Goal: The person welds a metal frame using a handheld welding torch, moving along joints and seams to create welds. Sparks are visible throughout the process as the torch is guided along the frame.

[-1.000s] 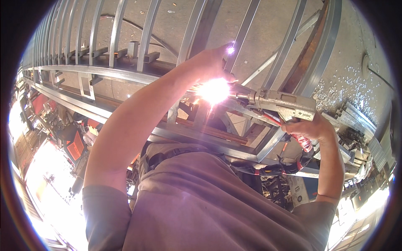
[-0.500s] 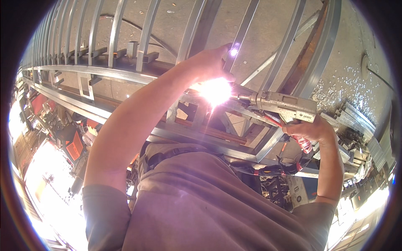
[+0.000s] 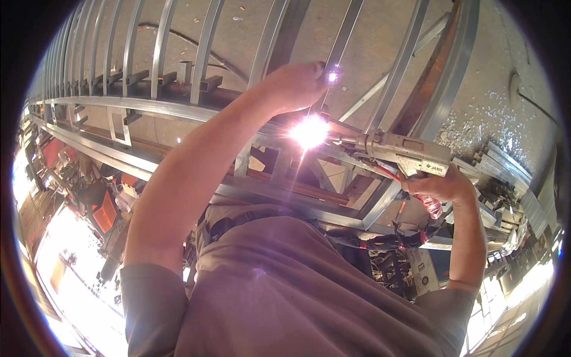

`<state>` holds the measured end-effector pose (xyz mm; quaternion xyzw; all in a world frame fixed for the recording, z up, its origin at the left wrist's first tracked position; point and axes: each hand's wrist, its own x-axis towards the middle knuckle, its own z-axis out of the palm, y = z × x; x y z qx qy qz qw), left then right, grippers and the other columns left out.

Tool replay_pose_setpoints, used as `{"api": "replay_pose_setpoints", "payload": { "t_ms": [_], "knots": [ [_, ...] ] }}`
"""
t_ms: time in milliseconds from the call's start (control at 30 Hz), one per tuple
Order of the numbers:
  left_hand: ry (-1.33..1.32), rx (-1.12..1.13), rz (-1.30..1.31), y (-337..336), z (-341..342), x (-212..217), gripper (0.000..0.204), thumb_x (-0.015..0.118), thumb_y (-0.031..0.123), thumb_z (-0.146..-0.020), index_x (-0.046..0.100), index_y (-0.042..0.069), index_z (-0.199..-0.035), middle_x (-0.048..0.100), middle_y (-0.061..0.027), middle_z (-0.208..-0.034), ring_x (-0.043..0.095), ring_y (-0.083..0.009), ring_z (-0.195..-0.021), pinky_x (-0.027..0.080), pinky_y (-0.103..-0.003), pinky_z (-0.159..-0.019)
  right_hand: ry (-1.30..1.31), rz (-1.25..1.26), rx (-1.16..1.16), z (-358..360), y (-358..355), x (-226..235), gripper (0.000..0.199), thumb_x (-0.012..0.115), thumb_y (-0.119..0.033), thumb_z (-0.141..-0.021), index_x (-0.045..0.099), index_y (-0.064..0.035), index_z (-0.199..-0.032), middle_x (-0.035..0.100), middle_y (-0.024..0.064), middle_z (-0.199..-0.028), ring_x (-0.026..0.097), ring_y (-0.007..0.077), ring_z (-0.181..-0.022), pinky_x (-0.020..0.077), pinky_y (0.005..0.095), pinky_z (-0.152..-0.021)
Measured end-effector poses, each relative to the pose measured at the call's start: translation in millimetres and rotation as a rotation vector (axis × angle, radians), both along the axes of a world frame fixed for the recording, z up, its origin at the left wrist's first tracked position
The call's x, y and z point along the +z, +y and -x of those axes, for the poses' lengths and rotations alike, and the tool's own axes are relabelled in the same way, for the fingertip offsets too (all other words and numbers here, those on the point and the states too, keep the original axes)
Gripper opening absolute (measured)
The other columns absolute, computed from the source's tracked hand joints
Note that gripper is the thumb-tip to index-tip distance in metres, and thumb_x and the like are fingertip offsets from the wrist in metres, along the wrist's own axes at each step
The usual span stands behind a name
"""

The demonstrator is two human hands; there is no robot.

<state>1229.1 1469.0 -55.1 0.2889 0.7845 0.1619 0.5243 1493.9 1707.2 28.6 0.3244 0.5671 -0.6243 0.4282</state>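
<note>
My right hand [image 3: 445,184] is wrapped around the grip of a grey handheld welding gun [image 3: 410,152], its nozzle pointing left. Red wrapping covers the lower part of the grip. At the nozzle tip, a dazzling white-violet glare [image 3: 309,132] throws sparks and hides the spot where the gun meets the metal frame. Just beyond the glare, my left hand [image 3: 300,86] is closed on a square metal bar [image 3: 346,38] that runs away from me; the fingers are partly hidden behind the hand. The bar is one of several slats on the frame [image 3: 184,109].
A row of parallel slats [image 3: 160,44] stretches to the far left. Cut metal lengths [image 3: 502,169] are stacked at the right. A dark cable [image 3: 196,38] lies on the concrete floor, with shiny scraps [image 3: 496,119] scattered at the right. An orange-and-black object [image 3: 104,213] lies at lower left.
The glare has shrunk and shifted slightly right. My left hand has drawn back a little from the glare along the bar, with its fingers tucked in. The welding gun has barely moved.
</note>
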Motion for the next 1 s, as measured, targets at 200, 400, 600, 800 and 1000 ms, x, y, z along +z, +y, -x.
{"api": "replay_pose_setpoints", "payload": {
  "t_ms": [200, 400, 600, 800, 1000],
  "knots": [
    [0.472, 0.478, -0.351, -49, 28, 42, 0.045, 0.060, 0.049, -0.104, 0.072, 0.007, -0.117, 0.076, -0.0149, -0.094, 0.073, -0.0286, -0.089, 0.056, -0.039, -0.081, 0.159, -0.058, -0.274, -28, 13, 30, 0.049, 0.084, -0.007, -0.073, 0.069, -0.0011, -0.119, 0.074, 0.0079, -0.100, 0.070, 0.0161, -0.084, 0.0582, 0.0301, -0.068],
    [0.410, 0.606, -0.218, -163, -10, 62, 0.045, 0.067, 0.043, -0.101, 0.068, 0.000, -0.089, 0.063, -0.0115, -0.069, 0.058, -0.0181, -0.063, 0.048, -0.037, -0.061, 0.412, -0.188, -0.433, -45, -9, 85, 0.061, 0.087, -0.028, -0.082, 0.064, -0.0008, -0.131, 0.073, 0.0124, -0.104, 0.070, 0.0183, -0.080, 0.0554, 0.0309, -0.063],
    [0.169, 0.741, -0.222, -250, -102, 58, 0.038, 0.065, 0.033, -0.103, 0.066, -0.001, -0.085, 0.057, -0.0061, -0.065, 0.050, -0.0128, -0.063, 0.044, -0.035, -0.059, 0.656, -0.398, -0.464, -63, -71, 153, 0.063, 0.077, -0.045, -0.094, 0.062, -0.0001, -0.135, 0.073, 0.0179, -0.106, 0.071, 0.0210, -0.075, 0.0560, 0.0327, -0.059],
    [0.001, 0.715, -0.315, -309, -168, 58, 0.021, 0.065, 0.016, -0.100, 0.068, -0.002, -0.109, 0.068, -0.0068, -0.083, 0.060, -0.0119, -0.076, 0.051, -0.030, -0.072, 0.832, -0.787, -0.679, -101, -106, 220, 0.058, 0.061, -0.053, -0.102, 0.066, 0.0005, -0.122, 0.069, 0.0103, -0.073, 0.060, 0.0180, -0.053, 0.0478, 0.0304, -0.048],
    [0.030, 0.499, -0.500, -336, -230, 57, 0.023, 0.069, 0.011, -0.096, 0.070, 0.000, -0.115, 0.073, -0.0091, -0.101, 0.068, -0.0162, -0.091, 0.055, -0.031, -0.082, 1.223, -0.675, -0.956, -171, -151, 259, 0.054, 0.049, -0.042, -0.110, 0.049, 0.0024, -0.141, 0.067, 0.0215, -0.116, 0.063, 0.0198, -0.079, 0.0524, 0.0319, -0.071]
  ]
}}
